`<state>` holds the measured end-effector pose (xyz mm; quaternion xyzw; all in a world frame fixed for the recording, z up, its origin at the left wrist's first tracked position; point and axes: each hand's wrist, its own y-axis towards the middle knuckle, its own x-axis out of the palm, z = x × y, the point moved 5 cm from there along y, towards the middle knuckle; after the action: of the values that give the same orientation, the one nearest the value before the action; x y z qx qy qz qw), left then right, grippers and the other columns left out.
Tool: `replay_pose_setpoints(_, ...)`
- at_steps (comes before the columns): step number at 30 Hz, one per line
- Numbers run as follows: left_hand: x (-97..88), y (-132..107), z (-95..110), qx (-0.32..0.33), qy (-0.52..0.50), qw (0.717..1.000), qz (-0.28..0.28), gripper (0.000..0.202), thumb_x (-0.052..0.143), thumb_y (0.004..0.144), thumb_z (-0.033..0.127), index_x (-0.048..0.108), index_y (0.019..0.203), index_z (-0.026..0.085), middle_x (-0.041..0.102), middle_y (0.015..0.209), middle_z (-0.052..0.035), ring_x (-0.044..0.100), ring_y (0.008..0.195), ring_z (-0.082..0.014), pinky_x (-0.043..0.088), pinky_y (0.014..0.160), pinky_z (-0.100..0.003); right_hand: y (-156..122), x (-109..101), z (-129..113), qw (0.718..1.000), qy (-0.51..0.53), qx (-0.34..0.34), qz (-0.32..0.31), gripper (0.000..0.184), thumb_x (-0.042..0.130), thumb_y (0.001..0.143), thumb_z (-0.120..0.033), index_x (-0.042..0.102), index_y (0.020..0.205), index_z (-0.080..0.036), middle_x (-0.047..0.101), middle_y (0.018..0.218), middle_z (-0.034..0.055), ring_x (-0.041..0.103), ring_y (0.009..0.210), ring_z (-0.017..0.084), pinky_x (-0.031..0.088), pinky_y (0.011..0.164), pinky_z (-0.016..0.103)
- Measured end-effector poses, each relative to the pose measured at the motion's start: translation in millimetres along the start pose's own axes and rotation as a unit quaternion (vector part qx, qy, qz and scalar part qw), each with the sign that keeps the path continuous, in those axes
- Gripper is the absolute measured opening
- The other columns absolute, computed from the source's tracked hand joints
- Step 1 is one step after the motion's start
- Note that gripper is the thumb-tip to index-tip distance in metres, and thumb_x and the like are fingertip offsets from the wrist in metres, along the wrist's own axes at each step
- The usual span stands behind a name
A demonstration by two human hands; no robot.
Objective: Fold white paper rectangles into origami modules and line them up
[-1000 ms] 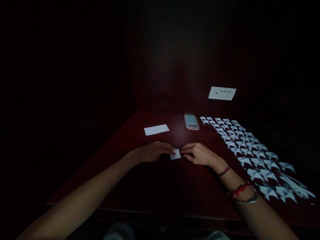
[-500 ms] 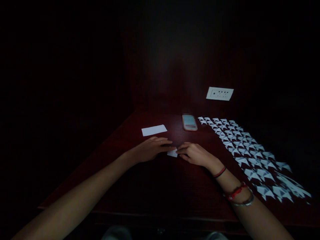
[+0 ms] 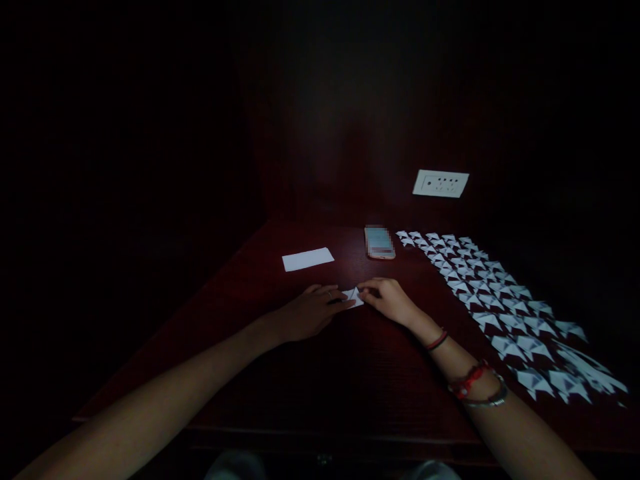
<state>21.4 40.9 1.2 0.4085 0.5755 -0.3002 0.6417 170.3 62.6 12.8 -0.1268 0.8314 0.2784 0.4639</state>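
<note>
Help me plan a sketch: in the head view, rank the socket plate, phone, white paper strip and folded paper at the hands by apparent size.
1. Socket plate
2. Phone and white paper strip: too alike to rank
3. Folded paper, partly covered

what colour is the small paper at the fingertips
The small paper is white, best seen in the head view.

On the counter (image 3: pixel 320 373), beyond the small sheet (image 3: pixel 354 293), a phone (image 3: pixel 380 242) is flanked by a strip (image 3: pixel 308 259) left, folded papers (image 3: pixel 486 301) right.

Dim wall (image 3: pixel 350 133), 1 white socket (image 3: pixel 441 184)
</note>
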Motion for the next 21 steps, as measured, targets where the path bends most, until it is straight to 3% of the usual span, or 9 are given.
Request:
replay_pose_setpoints(4,-0.3,0.8,3.5,-0.002,-0.011,1.000,0.007,0.043,0.035,0.083,0.016,0.027,0.125,0.025,0.036,0.122,-0.0064,0.032,0.111,-0.0215,0.025,0.090,-0.037,5.3,4.9,6.2,1.000,0.002,0.015,0.004,0.026,0.054,0.071,-0.023,0.059,0.095,-0.015,0.056,0.081,0.0055,0.051,0.071,0.012,0.040,0.068,0.024)
replay_pose_setpoints(11,-0.7,0.8,-0.5,0.001,-0.028,1.000,0.008,0.037,0.035,0.084,0.018,0.034,0.121,0.025,0.035,0.124,-0.0037,0.026,0.116,-0.0218,0.023,0.092,-0.037,7.6,6.9,14.9,0.997,0.067,0.034,0.006,0.017,0.059,0.067,-0.020,0.060,0.083,-0.016,0.055,0.077,0.0024,0.050,0.063,0.009,0.041,0.059,0.021)
replay_pose_setpoints(21,-2.9,-0.4,-6.6,0.005,-0.035,0.999,-0.022,0.041,0.036,0.083,0.016,0.032,0.121,0.030,0.032,0.128,0.0010,0.020,0.120,-0.0229,0.022,0.092,-0.041,3.0,2.8,4.7,0.997,0.074,0.008,0.006,0.007,0.058,0.067,-0.016,0.061,0.072,-0.016,0.058,0.074,0.0019,0.052,0.066,0.010,0.040,0.061,0.021)
